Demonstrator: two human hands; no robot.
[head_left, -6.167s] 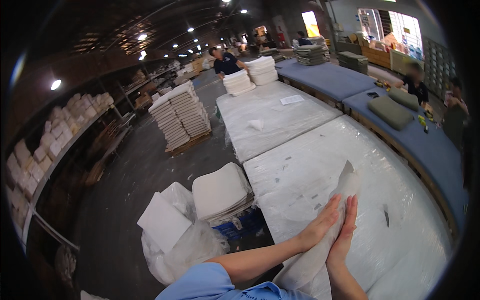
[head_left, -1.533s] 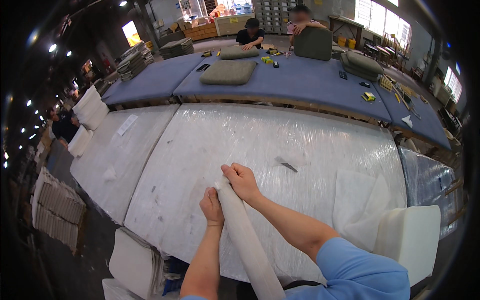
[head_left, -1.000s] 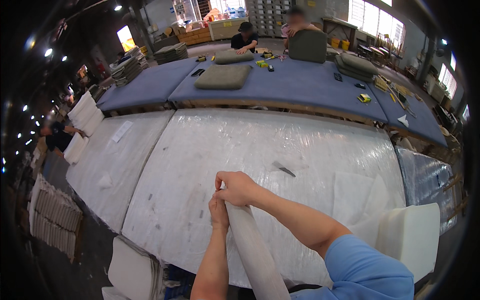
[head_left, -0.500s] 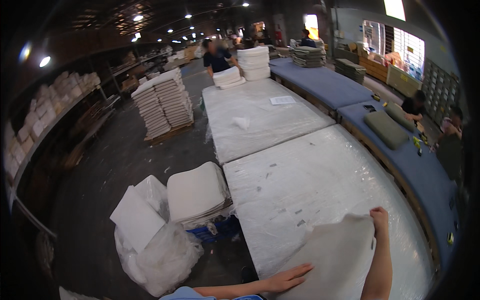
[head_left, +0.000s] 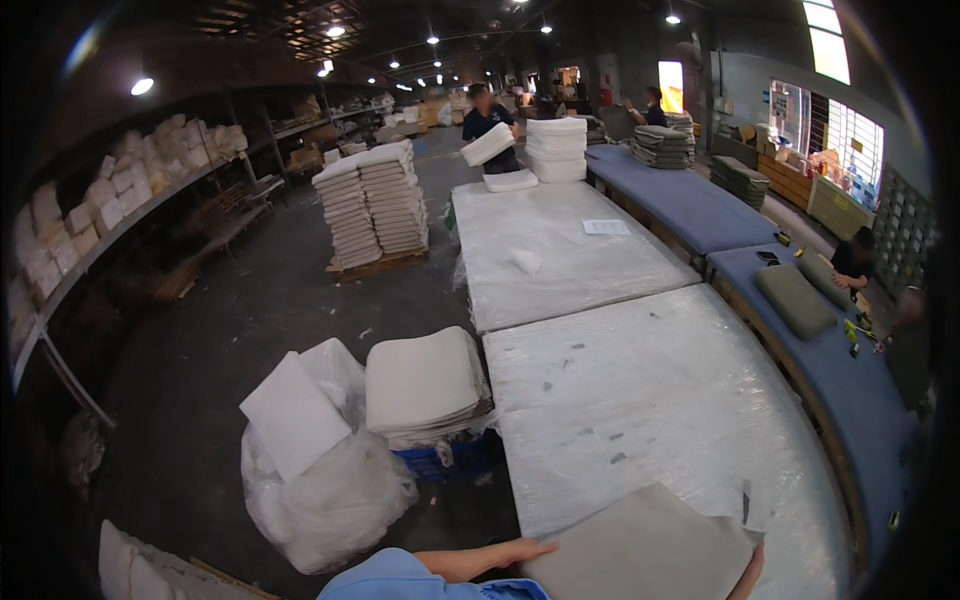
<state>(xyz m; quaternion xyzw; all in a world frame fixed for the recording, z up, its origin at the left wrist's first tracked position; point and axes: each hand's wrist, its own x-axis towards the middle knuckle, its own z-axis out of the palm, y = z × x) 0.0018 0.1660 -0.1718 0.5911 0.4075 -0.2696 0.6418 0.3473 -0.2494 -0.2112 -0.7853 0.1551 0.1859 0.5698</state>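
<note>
A pale grey, felt-like sheet (head_left: 645, 548) stretches between my two hands at the near end of the plastic-covered table (head_left: 640, 385). My left hand (head_left: 526, 550) grips its left edge, thumb and fingers closed on it. At the sheet's right corner, my right hand (head_left: 752, 562) is closed on the edge, partly cut from sight by the sheet. The sheet's near part runs out of the picture. Beside the table on the left lies a stack of similar off-white sheets (head_left: 425, 380) on a blue support (head_left: 440, 460).
A plastic bag (head_left: 325, 510) holding a white slab (head_left: 295, 415) stands left of the stack. Farther off is a palletised pile of pads (head_left: 370, 205). A co-worker (head_left: 488, 125) holds white pads at the table's far end. Blue tables (head_left: 690, 200) with olive cushions (head_left: 795, 300) run along the right.
My right hand has come down and nearer with the sheet's corner. My left hand has gone from lying flat on the sheet to gripping its left edge. The far co-worker has lifted some pads.
</note>
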